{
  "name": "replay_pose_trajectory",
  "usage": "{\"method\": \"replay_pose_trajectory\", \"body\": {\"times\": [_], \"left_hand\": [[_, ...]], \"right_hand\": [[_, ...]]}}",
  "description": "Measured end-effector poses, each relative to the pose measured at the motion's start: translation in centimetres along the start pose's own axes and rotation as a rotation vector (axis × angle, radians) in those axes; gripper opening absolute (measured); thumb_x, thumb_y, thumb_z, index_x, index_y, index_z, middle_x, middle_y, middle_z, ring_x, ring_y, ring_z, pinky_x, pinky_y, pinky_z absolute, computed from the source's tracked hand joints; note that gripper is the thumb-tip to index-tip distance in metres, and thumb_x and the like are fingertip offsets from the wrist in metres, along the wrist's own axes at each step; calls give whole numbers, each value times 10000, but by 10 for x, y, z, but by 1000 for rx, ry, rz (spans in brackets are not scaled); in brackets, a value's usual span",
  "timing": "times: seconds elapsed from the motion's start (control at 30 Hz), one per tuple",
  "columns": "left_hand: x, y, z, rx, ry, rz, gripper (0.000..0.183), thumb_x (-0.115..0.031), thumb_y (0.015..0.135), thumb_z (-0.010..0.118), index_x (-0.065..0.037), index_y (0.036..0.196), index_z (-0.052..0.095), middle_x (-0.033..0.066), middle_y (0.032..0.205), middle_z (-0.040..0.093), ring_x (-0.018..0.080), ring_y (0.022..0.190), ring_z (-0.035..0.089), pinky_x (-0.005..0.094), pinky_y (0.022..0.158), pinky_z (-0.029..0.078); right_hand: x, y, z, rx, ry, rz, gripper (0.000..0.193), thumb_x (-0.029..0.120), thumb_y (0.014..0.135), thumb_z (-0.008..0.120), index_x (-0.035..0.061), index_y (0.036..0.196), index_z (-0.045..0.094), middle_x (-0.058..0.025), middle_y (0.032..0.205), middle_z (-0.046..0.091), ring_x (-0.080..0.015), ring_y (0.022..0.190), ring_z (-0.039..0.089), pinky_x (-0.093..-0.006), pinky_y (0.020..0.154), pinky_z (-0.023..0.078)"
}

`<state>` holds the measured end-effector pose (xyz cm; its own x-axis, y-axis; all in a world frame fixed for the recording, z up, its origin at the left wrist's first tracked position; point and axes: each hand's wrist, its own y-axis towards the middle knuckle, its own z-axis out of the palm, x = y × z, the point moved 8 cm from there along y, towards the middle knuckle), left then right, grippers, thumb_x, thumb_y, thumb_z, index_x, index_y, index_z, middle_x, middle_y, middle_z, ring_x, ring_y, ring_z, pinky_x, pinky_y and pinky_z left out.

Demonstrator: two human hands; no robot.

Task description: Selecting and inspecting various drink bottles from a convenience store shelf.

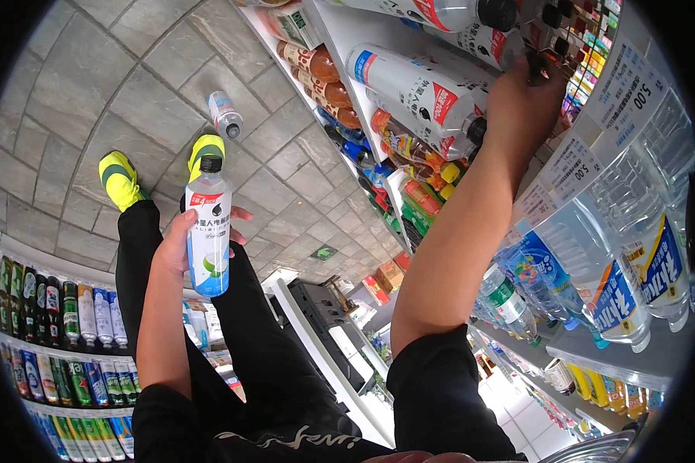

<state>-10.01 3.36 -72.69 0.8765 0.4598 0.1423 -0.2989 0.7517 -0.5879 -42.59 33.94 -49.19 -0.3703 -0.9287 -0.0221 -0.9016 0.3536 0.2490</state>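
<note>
My left hand (176,241) is wrapped round a clear plastic drink bottle (209,255) with a black cap and a white, red and blue label. The bottle stands upright in front of my legs. My right arm reaches up to a shelf, where my right hand (527,96) is at the caps of similar bottles. Its fingers curl in around something dark, perhaps a black cap, but they are partly hidden. Close to that wrist, a bottle with a black cap (421,89) lies across the view in the shelf row. Another such bottle (224,113) is on the floor beyond my shoes.
Shelves of brown and orange drink bottles (409,147) run beside the tiled floor (278,193). Large clear water bottles (594,266) stand on the right, under price labels (567,174). At left are racks of cans (85,378). A counter (328,343) with dark equipment is behind me.
</note>
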Motion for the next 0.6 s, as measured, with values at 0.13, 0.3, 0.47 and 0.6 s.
{"method": "replay_pose_trajectory", "body": {"times": [0.13,0.3,0.47,0.6], "left_hand": [[2,-1,1,21,-5,-28,940,-685,759,692,-44,1418,492,240,1321,618,336,978,717,422,736,596],[4,-1,0,15,-10,-50,940,-684,754,694,-50,1419,494,237,1322,619,339,974,716,437,743,589],[1,-2,3,23,-12,-33,947,-692,748,698,-49,1413,498,233,1320,619,334,972,717,433,740,590],[2,-1,3,-10,15,-25,974,-717,753,665,-11,1401,491,242,1289,616,322,930,719,389,683,609]], "right_hand": [[-4,2,3,37,61,64,385,215,926,645,-14,1235,624,-179,1113,720,-284,1010,700,-369,943,503],[-2,4,1,19,128,65,389,242,925,646,-3,1227,636,-167,1119,718,-291,1007,700,-374,939,506],[-2,5,2,29,24,89,399,262,931,631,9,1239,623,-160,1186,688,-310,1076,675,-392,961,498],[-3,7,4,34,-36,36,417,293,938,613,24,1256,613,-169,1226,667,-335,1138,653,-418,990,488]]}}
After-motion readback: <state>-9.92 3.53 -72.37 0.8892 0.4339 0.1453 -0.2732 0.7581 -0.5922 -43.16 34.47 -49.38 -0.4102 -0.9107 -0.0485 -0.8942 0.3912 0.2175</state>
